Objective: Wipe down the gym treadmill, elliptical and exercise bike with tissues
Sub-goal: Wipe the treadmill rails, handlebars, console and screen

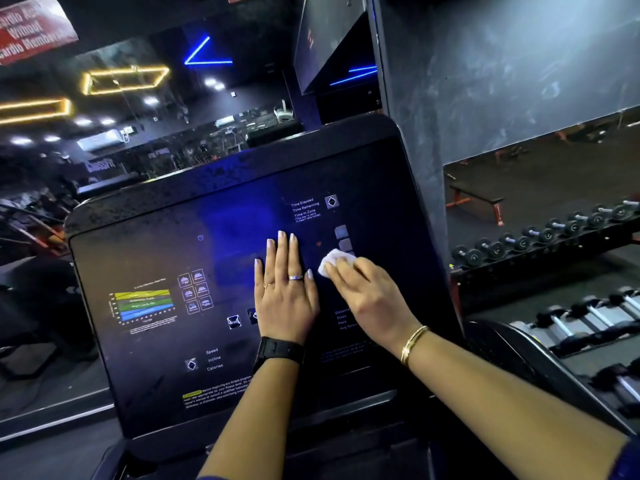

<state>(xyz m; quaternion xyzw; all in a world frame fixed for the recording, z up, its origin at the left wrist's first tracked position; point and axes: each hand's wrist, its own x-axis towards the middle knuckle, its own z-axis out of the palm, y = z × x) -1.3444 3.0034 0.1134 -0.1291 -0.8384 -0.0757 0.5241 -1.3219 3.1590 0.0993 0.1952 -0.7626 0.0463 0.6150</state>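
Note:
The treadmill's dark console panel (173, 237) fills the middle of the view, tilted up towards me, with printed labels and a coloured chart at its left. My left hand (285, 292) lies flat on the panel's middle, fingers straight and together. Just to its right, my right hand (363, 289) presses a crumpled white tissue (334, 259) against the panel, fingers curled over it. Most of the tissue is hidden under the fingers.
A rack of dumbbells (547, 237) runs along the right, with more dumbbells (588, 317) on a lower tier. A bench (478, 200) stands on the floor behind it. A mirror wall (138, 116) rises behind the console, and a dark pillar (485, 81) stands at the right.

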